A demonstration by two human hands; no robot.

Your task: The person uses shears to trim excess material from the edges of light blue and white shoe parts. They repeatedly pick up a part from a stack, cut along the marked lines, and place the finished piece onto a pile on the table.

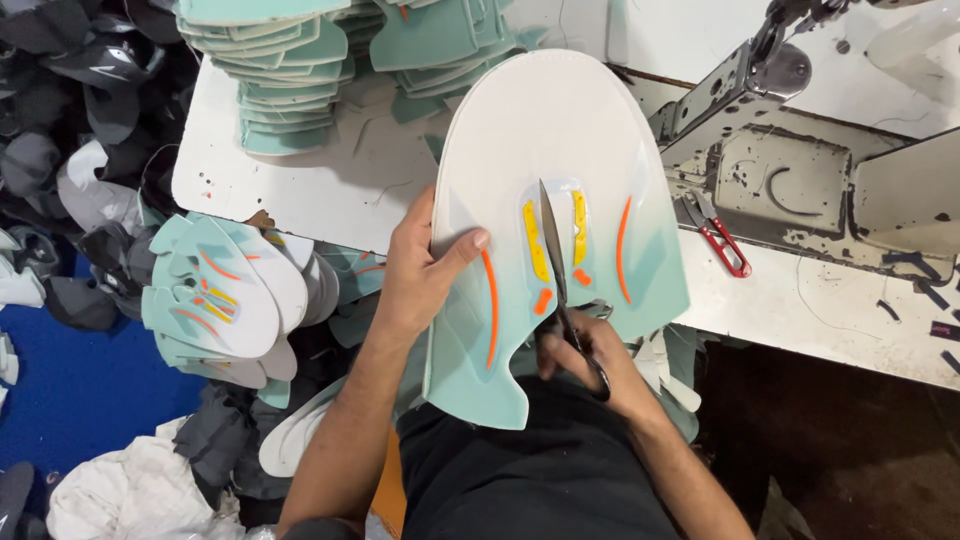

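Both hands work one piece. Left hand (pixel 425 270) pinches the left edge of a mint-and-white shoe upper panel (pixel 555 200), thumb laid across its face, fingers hidden behind. Right hand (pixel 590 360) is closed through the handles of dark scissors (pixel 558 270), whose blades look nearly shut and point to twelve o'clock along the panel's long axis, between two yellow strips. The panel stands just above both hands, the right one nearer its notch. At nine o'clock lies a heap of matching panels (pixel 215 300); more are stacked (pixel 290 70) at eleven. Red-handled snips (pixel 722 240) rest at two o'clock by the sewing machine (pixel 790 170).
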